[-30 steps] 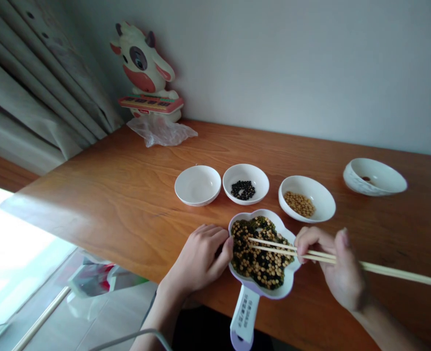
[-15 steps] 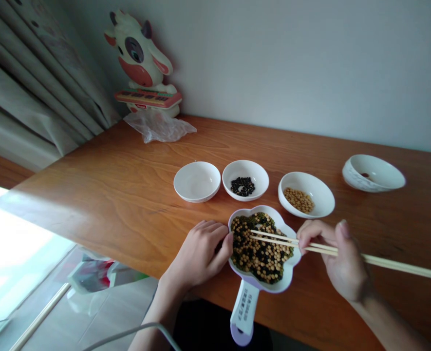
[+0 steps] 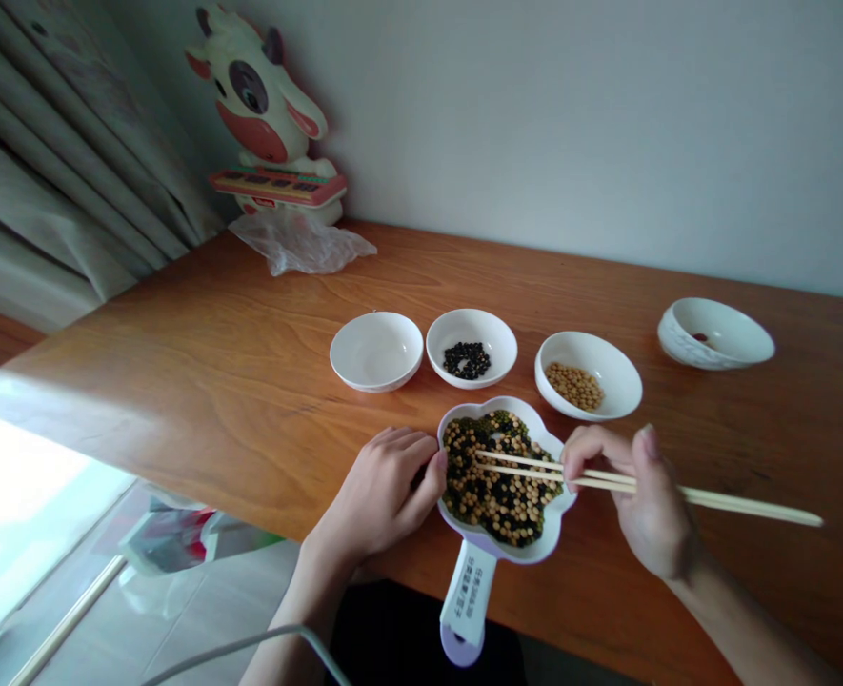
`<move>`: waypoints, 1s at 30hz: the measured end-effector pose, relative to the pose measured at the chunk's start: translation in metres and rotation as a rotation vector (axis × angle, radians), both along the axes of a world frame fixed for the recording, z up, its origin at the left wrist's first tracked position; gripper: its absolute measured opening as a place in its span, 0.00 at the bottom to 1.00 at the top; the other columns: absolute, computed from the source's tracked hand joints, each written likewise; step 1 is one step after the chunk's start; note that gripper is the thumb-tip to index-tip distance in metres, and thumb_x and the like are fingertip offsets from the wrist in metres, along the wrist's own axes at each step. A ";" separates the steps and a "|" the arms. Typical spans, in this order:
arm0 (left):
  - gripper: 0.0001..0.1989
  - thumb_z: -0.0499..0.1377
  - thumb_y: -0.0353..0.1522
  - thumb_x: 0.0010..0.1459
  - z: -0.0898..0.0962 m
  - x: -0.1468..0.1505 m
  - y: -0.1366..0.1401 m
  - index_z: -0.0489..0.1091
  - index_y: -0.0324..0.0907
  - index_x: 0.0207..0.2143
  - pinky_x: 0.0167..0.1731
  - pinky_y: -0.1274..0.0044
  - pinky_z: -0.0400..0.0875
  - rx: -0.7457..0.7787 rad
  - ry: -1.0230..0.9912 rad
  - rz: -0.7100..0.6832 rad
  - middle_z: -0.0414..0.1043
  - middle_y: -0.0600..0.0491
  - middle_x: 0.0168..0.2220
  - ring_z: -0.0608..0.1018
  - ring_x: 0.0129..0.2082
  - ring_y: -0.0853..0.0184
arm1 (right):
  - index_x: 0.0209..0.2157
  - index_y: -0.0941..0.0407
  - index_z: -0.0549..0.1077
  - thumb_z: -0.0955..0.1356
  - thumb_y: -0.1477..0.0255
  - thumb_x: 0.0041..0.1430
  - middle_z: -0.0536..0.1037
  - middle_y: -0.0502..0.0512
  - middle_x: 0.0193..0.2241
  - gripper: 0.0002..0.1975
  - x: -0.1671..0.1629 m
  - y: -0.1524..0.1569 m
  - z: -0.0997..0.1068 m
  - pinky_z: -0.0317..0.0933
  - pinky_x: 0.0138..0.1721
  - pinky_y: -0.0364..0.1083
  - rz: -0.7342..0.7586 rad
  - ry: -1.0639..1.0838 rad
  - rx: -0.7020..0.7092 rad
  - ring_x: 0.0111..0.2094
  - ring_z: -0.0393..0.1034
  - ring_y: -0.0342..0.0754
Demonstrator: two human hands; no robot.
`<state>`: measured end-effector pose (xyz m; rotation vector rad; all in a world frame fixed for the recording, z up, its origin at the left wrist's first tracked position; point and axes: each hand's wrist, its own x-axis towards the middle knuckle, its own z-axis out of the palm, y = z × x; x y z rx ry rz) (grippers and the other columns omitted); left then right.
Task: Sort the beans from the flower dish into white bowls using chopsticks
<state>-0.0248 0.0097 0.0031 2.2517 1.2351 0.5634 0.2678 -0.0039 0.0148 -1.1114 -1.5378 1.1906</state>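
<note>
My left hand (image 3: 392, 484) rests at the table's front edge, fingers curled and thumb pressed to the left rim of a white and purple flower-shaped scoop (image 3: 555, 526). Mixed beige, black and green beans (image 3: 507, 500) cover most of its bottom. A pair of light wooden chopsticks (image 3: 750, 507) is held in my right hand (image 3: 646, 510), at the scoop's right side. Their tips are slightly apart among the beans; whether a bean is between them I cannot tell. A handle with a printed label points toward me past the table edge.
Behind the scoop stand a bare white bowl (image 3: 376, 353), a bowl of black beans (image 3: 501, 354) and a bowl of beige beans (image 3: 625, 386). Another bowl (image 3: 739, 333) is farther right. A plastic bag (image 3: 303, 243) lies before a cow toy keyboard (image 3: 270, 114).
The whole scene has shifted slightly left in the view. Both hands keep their grip, and the chopstick tips remain over the beans at nearly the same spot.
</note>
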 end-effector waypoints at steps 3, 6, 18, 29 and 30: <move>0.18 0.46 0.35 0.76 0.001 0.000 0.000 0.59 0.43 0.30 0.39 0.71 0.63 0.003 0.002 0.002 0.69 0.53 0.31 0.69 0.31 0.65 | 0.30 0.51 0.76 0.47 0.49 0.75 0.73 0.52 0.27 0.36 0.001 -0.002 -0.002 0.60 0.35 0.50 0.017 -0.036 0.002 0.31 0.68 0.50; 0.17 0.46 0.35 0.76 0.002 0.001 0.000 0.60 0.43 0.30 0.39 0.71 0.64 0.003 0.009 -0.001 0.70 0.53 0.31 0.71 0.32 0.65 | 0.31 0.51 0.76 0.49 0.50 0.76 0.73 0.53 0.28 0.35 0.001 -0.003 -0.003 0.60 0.35 0.50 0.033 -0.077 0.029 0.32 0.68 0.50; 0.18 0.45 0.36 0.76 0.003 0.002 0.000 0.59 0.43 0.30 0.40 0.71 0.64 0.001 0.018 0.001 0.69 0.53 0.31 0.70 0.32 0.65 | 0.32 0.52 0.76 0.52 0.56 0.78 0.75 0.52 0.28 0.29 -0.007 -0.003 0.005 0.62 0.34 0.48 0.047 -0.103 0.155 0.31 0.70 0.47; 0.17 0.47 0.34 0.75 0.004 0.001 -0.001 0.62 0.43 0.30 0.39 0.72 0.65 0.020 0.004 0.009 0.71 0.52 0.31 0.71 0.32 0.65 | 0.35 0.52 0.75 0.51 0.57 0.78 0.76 0.52 0.30 0.29 -0.004 -0.004 0.000 0.62 0.37 0.49 0.090 -0.146 0.137 0.33 0.71 0.48; 0.17 0.47 0.34 0.75 0.004 0.001 -0.001 0.62 0.43 0.30 0.39 0.72 0.66 0.020 0.002 0.010 0.71 0.52 0.31 0.71 0.32 0.65 | 0.35 0.52 0.75 0.51 0.58 0.78 0.76 0.52 0.30 0.28 -0.004 -0.004 0.000 0.62 0.37 0.49 0.093 -0.154 0.146 0.33 0.71 0.48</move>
